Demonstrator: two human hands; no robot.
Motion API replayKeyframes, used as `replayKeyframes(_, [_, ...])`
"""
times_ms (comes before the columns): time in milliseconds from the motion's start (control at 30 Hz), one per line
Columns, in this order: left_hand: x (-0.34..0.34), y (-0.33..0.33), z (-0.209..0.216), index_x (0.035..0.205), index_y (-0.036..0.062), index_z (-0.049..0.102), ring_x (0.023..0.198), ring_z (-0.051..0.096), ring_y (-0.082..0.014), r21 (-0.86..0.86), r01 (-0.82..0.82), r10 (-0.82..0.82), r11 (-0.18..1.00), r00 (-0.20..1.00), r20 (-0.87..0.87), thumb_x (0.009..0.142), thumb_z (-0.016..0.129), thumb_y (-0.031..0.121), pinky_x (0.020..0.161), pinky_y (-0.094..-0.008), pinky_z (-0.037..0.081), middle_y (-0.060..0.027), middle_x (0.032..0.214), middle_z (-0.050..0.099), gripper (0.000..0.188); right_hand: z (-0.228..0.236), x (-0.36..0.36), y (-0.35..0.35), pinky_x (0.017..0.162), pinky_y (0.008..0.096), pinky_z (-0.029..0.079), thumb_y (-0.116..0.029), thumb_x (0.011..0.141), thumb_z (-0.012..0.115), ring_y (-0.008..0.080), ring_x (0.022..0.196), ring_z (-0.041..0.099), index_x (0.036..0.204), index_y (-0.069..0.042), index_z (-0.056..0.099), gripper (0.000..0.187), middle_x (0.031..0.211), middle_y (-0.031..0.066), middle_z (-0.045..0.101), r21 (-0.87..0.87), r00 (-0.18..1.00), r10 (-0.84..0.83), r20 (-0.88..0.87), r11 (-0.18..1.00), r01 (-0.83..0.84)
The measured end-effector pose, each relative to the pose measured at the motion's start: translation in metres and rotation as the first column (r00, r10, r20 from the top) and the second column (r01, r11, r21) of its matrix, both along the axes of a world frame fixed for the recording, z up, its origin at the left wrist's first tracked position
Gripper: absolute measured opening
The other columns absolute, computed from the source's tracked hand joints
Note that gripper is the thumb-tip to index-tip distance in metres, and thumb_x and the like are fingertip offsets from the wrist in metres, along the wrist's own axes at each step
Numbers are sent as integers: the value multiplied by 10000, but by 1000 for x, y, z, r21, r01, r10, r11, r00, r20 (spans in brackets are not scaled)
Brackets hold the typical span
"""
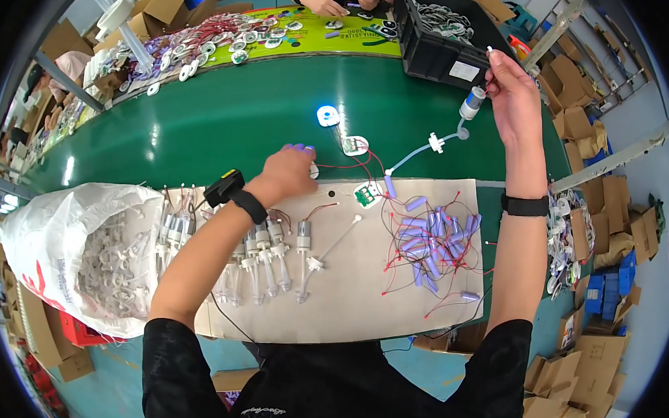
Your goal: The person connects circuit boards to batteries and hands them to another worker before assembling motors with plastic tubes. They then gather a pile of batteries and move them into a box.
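Observation:
My right hand (513, 90) is raised at the right, its fingers pinched near a small white tip. Just below them hangs a small cylindrical pump motor (472, 103), with a clear tube (413, 159) and a white fitting (435, 143) running down from it. My left hand (289, 170) is closed low over the bench, with something purple at its fingertips and a white edge showing beside it; what it grips is mostly hidden. Near it, a lit white disc (328, 116) glows blue, wired to a circuit board (354, 146). Another green board (366, 195) lies on the cardboard.
Purple wired batteries (435, 244) are heaped on the cardboard sheet (345, 300). Several motors with tubes (260, 254) lie left, beside a white bag of clear parts (112, 258). A black crate (441, 44) stands far right; a co-worker's hands (326, 6) are across the bench.

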State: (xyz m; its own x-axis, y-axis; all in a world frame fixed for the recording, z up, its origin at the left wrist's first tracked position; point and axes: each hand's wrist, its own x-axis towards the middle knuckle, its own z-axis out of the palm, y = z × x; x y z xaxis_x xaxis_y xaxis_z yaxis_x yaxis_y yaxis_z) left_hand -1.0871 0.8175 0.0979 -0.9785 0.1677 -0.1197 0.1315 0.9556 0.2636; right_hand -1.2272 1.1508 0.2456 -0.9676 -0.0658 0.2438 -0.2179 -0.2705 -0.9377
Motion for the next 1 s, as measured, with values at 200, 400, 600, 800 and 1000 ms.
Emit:
replayKeyframes(200, [37,-34,34,1077,71,665,1031,628,-344,-292,-4,14,956,999,35,677,746,255,883,-440,535,-137,1056,672,448,4,4,14,713,213,397,-140,943,674,81,808,531,1161,-8,670,255,944,-26,640,4,1000,4,-24,1000,-4])
replayKeyframes(400, [77,-59,79,1083,62,639,1034,610,-337,-186,-42,32,982,998,-57,667,744,181,871,-435,532,-143,1034,648,445,-8,-6,30,718,213,389,-139,960,649,88,817,520,1183,-1,663,263,990,-13,648,-1,1000,-23,-1,1000,23])
replayKeyframes(600, [60,-99,73,1104,38,638,1026,606,-347,-98,-29,11,995,984,-176,675,743,170,860,-447,534,-156,1052,654,460,-16,-6,17,714,214,389,-140,964,644,88,821,519,1195,1,660,271,987,-12,647,-14,998,-37,41,999,38])
replayKeyframes(800, [72,-50,72,1124,28,670,953,662,-355,298,167,-247,940,935,255,733,779,289,838,-409,531,-205,998,687,482,-25,-11,30,712,212,390,-135,960,648,82,813,522,1179,-4,664,256,973,-18,644,12,1000,-13,23,1000,13])
replayKeyframes(1000, [68,-3,47,1208,19,651,957,667,-345,385,46,-133,922,970,202,777,780,358,859,-412,532,-210,1016,687,564,-32,-10,14,711,215,400,-131,949,665,87,806,527,1158,-7,668,243,942,-14,638,12,999,9,52,1000,-10])
